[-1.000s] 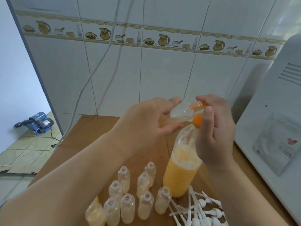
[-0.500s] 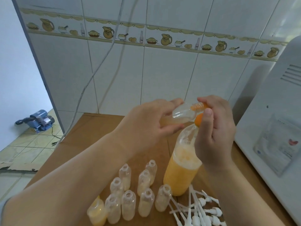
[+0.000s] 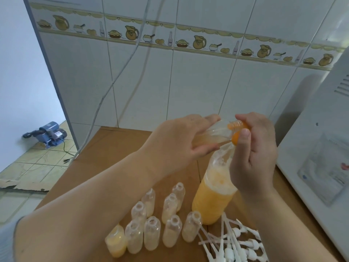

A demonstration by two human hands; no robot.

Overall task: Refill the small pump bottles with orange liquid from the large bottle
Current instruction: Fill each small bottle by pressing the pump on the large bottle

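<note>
Little has changed: our left hand [image 3: 175, 140] still grips the tilted small bottle [image 3: 213, 135], right hand [image 3: 255, 154] still gripping the large bottle [image 3: 213, 191]'s neck; filling continues.

Single head view, looking forward and down, close over hands, table [image 3: 117, 148], tiled wall [image 3: 188, 82].

- The small bottle [image 3: 213, 134] lying sideways in the left hand [image 3: 181, 140] now shows slightly more pale liquid along its lower side.
- The right hand [image 3: 253, 148] at the two necks shifts very little.
- Otherwise, only the camera view shifts.
</note>
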